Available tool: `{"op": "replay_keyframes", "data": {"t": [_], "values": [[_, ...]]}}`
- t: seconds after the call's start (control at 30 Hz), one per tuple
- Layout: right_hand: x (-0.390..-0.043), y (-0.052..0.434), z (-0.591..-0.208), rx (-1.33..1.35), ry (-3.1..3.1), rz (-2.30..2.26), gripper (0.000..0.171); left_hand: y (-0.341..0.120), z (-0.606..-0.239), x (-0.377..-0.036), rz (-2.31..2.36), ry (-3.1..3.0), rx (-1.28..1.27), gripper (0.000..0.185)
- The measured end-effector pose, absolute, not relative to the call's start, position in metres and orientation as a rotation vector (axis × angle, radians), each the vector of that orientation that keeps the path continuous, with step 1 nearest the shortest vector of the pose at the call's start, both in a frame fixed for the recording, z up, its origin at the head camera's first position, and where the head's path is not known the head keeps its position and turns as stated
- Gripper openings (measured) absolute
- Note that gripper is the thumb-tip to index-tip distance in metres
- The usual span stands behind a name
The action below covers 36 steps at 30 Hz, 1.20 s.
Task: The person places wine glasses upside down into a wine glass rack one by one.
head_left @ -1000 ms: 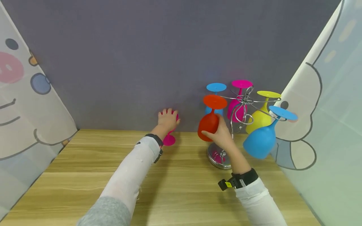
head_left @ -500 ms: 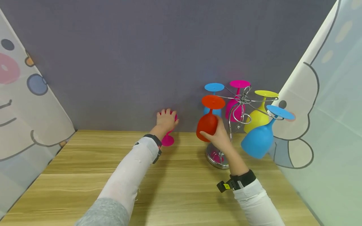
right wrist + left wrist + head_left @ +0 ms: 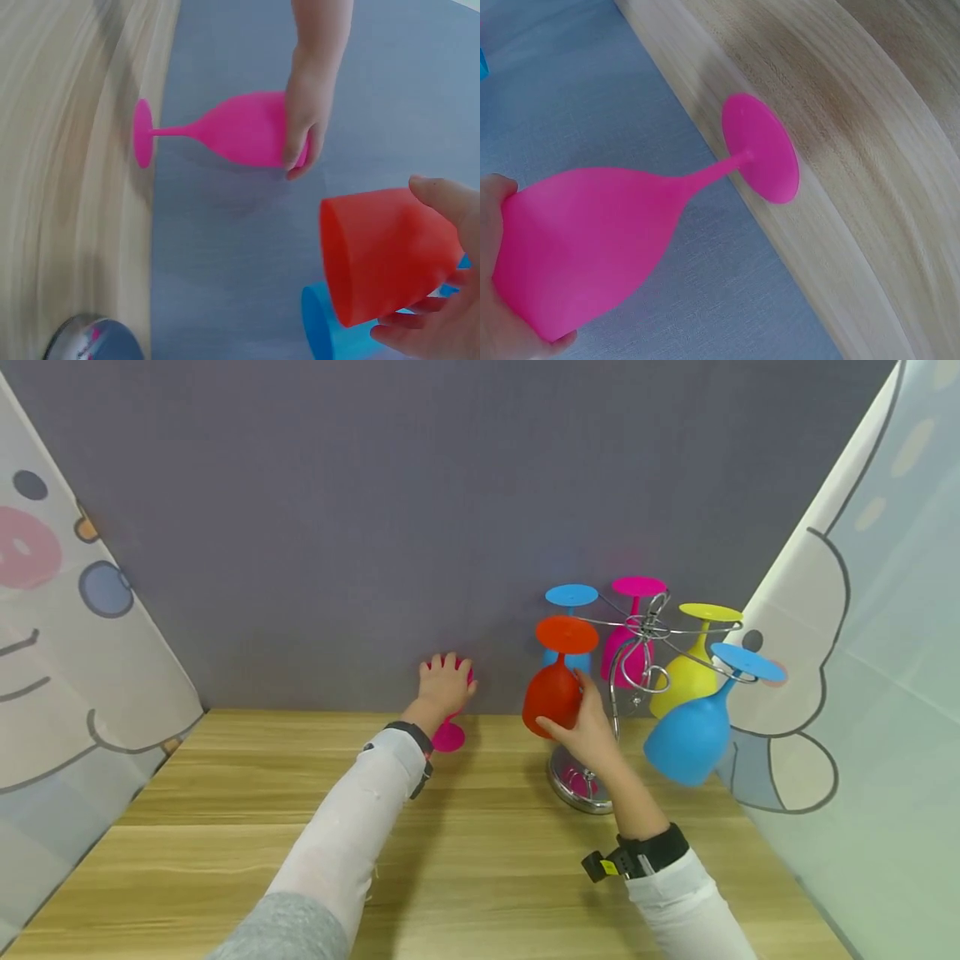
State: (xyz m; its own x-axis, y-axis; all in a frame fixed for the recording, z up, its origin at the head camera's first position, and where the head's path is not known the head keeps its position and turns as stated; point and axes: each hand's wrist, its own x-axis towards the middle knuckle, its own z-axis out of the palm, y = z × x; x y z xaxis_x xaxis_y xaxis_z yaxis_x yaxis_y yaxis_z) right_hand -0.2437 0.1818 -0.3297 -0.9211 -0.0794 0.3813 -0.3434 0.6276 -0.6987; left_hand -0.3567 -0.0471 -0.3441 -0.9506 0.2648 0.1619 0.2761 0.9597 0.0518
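Red goblet [image 3: 553,693] hung upside down, bowl wrapped by the right hand [image 3: 588,727], thumb on the near side and fingers curled round the far side; foot [image 3: 567,633] straight above the grip, level with the arms of the chrome wire rack [image 3: 641,647]. Seen from the right wrist, open mouth of the same red goblet [image 3: 382,255] facing away from the palm, fingertips [image 3: 431,193] on its wall. Just behind that grip, a blue goblet [image 3: 570,610] hanging from the rack; beyond, a pink hanging goblet [image 3: 628,639], a yellow goblet [image 3: 686,672] and a larger blue goblet [image 3: 690,727], tilted, well to the right of the grip. Round rack base [image 3: 573,781] directly below the grip on the wooden worktop [image 3: 480,860].

To the left, pink goblet [image 3: 450,727] standing upright, foot on the worktop at the grey back wall [image 3: 375,527]; left hand [image 3: 444,685] closed over its bowl from above, fingers curled round the rim. From the left wrist, pink bowl [image 3: 585,240] against the palm, stem and foot stretching away from the grip.
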Motion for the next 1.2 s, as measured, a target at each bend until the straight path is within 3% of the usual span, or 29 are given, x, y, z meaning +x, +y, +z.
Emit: {"op": "replay_keyframes", "data": {"t": [0.5,0.8,1.2], "values": [[-0.210,0.178,-0.299,0.363,-2.602,0.928,0.092,-0.045,-0.343,-0.357,-0.131,-3.001,-0.399,0.053],[-0.177,0.159,-0.274,0.560,-2.501,0.723,0.077,-0.047,-0.340,-0.358,-0.122,-2.985,-0.390,0.052],[-0.135,0.170,-0.208,0.793,-2.148,0.360,0.068,-0.045,-0.341,-0.361,-0.157,-2.993,-0.398,0.053]]}}
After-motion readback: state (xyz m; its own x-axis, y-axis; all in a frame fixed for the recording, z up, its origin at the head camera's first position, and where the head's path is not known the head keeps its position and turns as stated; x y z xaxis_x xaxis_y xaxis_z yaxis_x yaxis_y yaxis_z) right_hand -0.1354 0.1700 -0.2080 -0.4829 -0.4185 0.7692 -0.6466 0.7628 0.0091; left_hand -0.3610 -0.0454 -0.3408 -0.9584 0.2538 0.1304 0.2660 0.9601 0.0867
